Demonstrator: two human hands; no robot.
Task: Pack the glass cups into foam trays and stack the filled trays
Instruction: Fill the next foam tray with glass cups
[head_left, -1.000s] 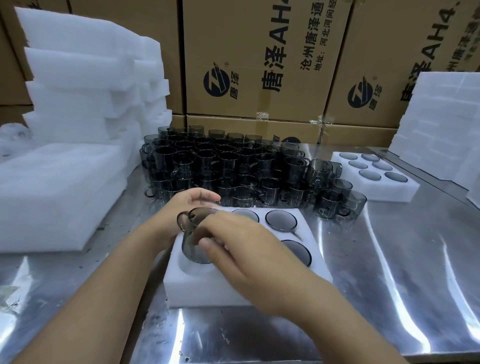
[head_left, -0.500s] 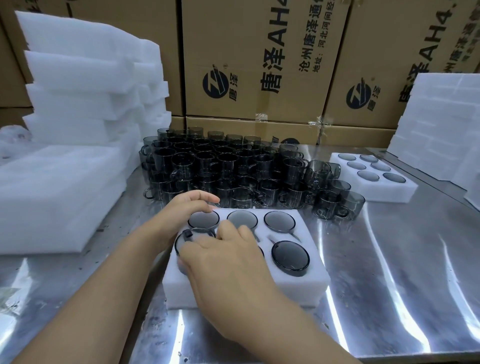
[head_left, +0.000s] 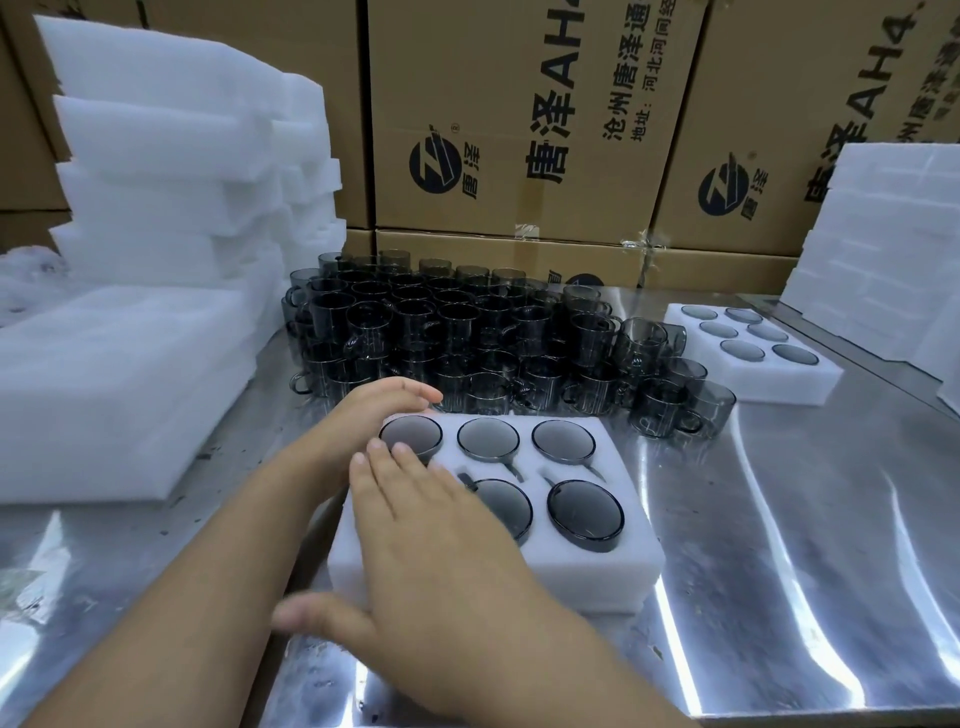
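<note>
Lowered from mid-air, the last cup now sits in the foam tray (head_left: 597, 566) beneath the right hand (head_left: 436, 525), fingers straight, pressing flat (cup hidden). Left hand (head_left: 374, 415) rests relaxed against the tray's far corner, gripping nothing.

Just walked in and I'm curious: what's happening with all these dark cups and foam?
A person is packing glass cups into a foam tray. The right hand lies flat over the tray's near-left slot; the left hand rests at its far-left corner. Five cups show in it. Another filled tray sits far right.
</note>
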